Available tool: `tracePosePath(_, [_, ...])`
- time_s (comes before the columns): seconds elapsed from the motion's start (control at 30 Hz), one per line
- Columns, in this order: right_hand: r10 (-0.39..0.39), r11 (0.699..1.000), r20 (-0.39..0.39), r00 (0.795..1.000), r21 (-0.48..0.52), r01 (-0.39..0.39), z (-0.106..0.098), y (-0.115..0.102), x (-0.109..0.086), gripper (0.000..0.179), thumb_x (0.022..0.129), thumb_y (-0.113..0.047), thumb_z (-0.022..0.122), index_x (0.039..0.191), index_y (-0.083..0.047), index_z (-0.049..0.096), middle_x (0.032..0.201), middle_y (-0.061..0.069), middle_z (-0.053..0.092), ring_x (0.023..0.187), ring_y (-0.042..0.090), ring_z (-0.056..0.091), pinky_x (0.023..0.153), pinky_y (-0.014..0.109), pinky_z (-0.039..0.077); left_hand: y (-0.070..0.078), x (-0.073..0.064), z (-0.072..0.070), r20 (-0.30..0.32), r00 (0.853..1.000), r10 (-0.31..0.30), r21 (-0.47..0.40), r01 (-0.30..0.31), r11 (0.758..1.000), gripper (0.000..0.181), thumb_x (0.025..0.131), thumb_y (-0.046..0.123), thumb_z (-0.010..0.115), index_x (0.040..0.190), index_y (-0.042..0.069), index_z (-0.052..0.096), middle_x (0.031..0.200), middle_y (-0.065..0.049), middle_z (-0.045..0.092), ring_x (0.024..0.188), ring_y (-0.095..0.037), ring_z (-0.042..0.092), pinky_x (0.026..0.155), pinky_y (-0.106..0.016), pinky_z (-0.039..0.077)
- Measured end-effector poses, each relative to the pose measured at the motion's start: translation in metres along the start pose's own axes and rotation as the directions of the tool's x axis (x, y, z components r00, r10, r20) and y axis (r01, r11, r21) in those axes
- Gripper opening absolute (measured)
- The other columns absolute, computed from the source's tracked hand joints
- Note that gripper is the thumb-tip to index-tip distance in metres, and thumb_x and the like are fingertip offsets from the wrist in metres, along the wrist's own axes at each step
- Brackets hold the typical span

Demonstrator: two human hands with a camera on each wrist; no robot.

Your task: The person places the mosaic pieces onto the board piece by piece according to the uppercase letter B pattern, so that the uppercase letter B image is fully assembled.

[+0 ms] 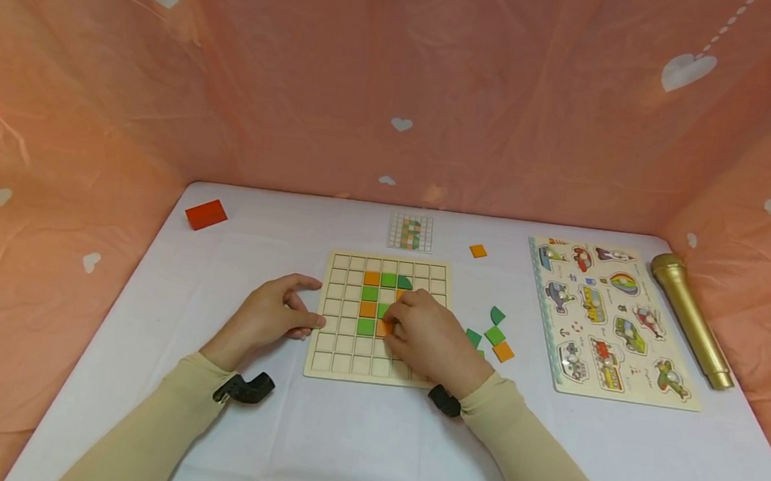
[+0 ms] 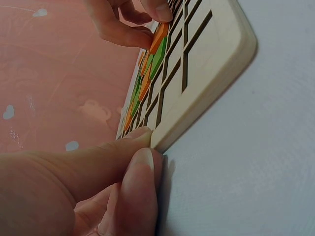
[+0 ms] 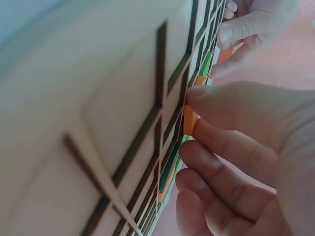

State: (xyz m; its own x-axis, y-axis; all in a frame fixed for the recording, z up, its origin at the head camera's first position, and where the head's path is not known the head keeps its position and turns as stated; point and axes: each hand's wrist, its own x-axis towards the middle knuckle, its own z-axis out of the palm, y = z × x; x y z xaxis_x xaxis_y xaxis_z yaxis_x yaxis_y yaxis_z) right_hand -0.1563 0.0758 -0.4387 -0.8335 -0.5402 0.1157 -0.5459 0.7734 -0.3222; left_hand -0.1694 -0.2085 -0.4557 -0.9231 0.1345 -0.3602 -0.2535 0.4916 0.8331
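Observation:
A pale wooden grid board (image 1: 339,361) lies on the white table, with orange and green tiles set in its middle cells. My right hand (image 1: 435,340) is over the board's right half, pinching an orange square tile (image 3: 189,119) between thumb and index finger. This tile sits at the lower end of the tile pattern, beside a light green square (image 1: 366,327). At the board's left edge is my left hand (image 1: 263,314). Its thumb rests on the top face and a finger bears against the side, gripping the rim. The right hand hides some tiles.
Right of the board lie loose pieces, among them a green quarter-round (image 1: 497,315) and an orange square (image 1: 503,351). Behind are a small pattern card (image 1: 410,232) and another orange tile (image 1: 478,250). A vehicle puzzle (image 1: 580,321), a gold microphone (image 1: 691,320) and a red block (image 1: 206,215) lie farther out.

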Motion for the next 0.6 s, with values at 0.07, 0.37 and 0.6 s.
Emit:
tracePosePath(0.07, [-0.003, 1.0, -0.001, 1.0, -0.005, 0.003, 0.0001, 0.0003, 0.0, 0.009, 0.093, -0.016, 0.082, 0.102, -0.015, 0.083, 0.098, -0.004, 0.069, 0.094, 0.014, 0.059, 0.077, 0.029, 0.057, -0.0001, 0.0001, -0.0001, 0.0, 1.0, 0.0, 0.001, 0.0, 1.0, 0.072, 0.088, 0.018, 0.092, 0.151, 0.012, 0.058, 0.093, -0.01, 0.069, 0.07, -0.016, 0.07, 0.07, -0.027, 0.059])
tracePosePath(0.37, [0.023, 1.0, 0.012, 1.0, 0.006, -0.023, -0.0013, 0.0018, 0.0001, 0.009, 0.095, -0.017, 0.08, 0.103, -0.014, 0.082, 0.099, -0.003, 0.069, 0.093, 0.015, 0.057, 0.078, 0.03, 0.057, -0.0012, 0.0015, -0.0003, -0.002, 1.0, -0.001, 0.01, 0.001, 1.0, 0.071, 0.088, 0.019, 0.092, 0.151, 0.013, 0.058, 0.093, -0.01, 0.069, 0.07, -0.016, 0.07, 0.07, -0.027, 0.059])
tracePosePath(0.6, [0.023, 1.0, 0.001, 1.0, 0.007, -0.023, -0.0009, 0.0034, 0.0009, 0.007, 0.095, -0.016, 0.079, 0.101, -0.015, 0.083, 0.097, -0.003, 0.071, 0.094, 0.015, 0.059, 0.078, 0.03, 0.057, -0.0002, 0.0011, -0.0008, -0.005, 1.0, -0.019, 0.011, 0.019, 1.0, 0.071, 0.088, 0.018, 0.092, 0.15, 0.015, 0.058, 0.093, -0.01, 0.069, 0.07, -0.017, 0.07, 0.071, -0.027, 0.059])
